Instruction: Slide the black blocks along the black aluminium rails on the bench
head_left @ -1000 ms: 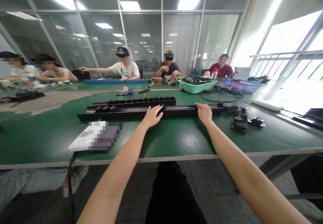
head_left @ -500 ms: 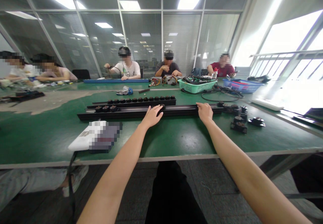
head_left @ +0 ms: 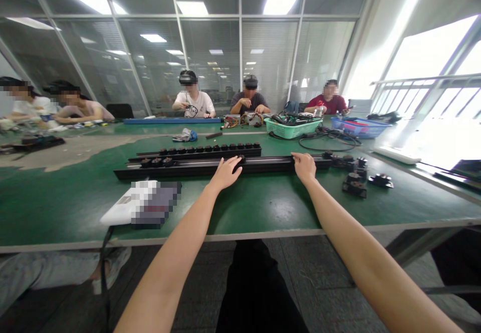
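A long black metal rail [head_left: 180, 169] lies across the green worktop [head_left: 263, 208], running from 9 o'clock to 3 o'clock. The left hand [head_left: 225, 173] rests on its middle with the fingers [head_left: 233, 161] stretched out flat and close together. The right hand [head_left: 305, 167] touches the rail further toward 3 o'clock. Its fingers bend over the top, and I cannot tell if they grip it. A second black rail with round knobs [head_left: 195, 151] sits just beside it at 12 o'clock. Small black blocks [head_left: 355, 185] lie at 3 o'clock of the right hand.
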Tool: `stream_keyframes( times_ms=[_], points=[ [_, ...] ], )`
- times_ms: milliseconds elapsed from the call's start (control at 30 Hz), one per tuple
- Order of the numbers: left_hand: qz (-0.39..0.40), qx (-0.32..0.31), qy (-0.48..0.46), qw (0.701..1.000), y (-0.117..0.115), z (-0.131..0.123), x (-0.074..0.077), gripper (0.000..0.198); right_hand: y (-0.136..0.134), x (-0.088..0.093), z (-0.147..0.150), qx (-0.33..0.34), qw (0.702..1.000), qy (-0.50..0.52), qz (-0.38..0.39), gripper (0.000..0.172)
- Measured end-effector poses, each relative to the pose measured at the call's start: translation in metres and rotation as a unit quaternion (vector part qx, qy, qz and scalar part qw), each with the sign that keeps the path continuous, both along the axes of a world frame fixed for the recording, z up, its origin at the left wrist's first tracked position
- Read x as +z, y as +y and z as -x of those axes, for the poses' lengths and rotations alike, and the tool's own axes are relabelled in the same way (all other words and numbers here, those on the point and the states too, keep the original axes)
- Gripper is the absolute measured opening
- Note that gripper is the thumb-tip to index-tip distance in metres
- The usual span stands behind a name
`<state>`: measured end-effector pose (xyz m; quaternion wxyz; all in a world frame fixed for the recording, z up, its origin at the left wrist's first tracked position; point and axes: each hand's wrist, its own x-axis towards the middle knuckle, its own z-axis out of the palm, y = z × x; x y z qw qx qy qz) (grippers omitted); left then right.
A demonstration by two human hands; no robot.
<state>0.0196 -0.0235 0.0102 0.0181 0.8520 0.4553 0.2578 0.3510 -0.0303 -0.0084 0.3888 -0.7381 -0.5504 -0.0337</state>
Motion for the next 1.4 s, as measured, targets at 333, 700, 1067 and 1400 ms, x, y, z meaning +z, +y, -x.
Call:
stream_keyframes(
  times_ms=[333,700,1067,1400],
  points=[
    [0.003,-0.002,-0.001,1.000,-0.0007,0.0000,0.0004,0.053,0.0022,-0.0019,-0.0030,-0.008,1.000,-0.010,-0.001,0.047],
    [0.005,0.000,0.002,1.000,-0.0014,0.0002,0.0008,0.053,0.0072,-0.0065,-0.0078,-0.018,1.000,-0.006,-0.011,0.048],
    [0.008,0.001,0.000,1.000,-0.0031,0.0005,0.0019,0.053,0.0050,-0.0053,-0.0079,-0.022,1.000,-0.002,-0.002,0.049],
    [0.003,0.001,0.002,1.000,-0.0022,0.0005,0.0013,0.052,0.0055,-0.0046,-0.0075,-0.038,0.999,-0.017,0.004,0.048]
  ],
)
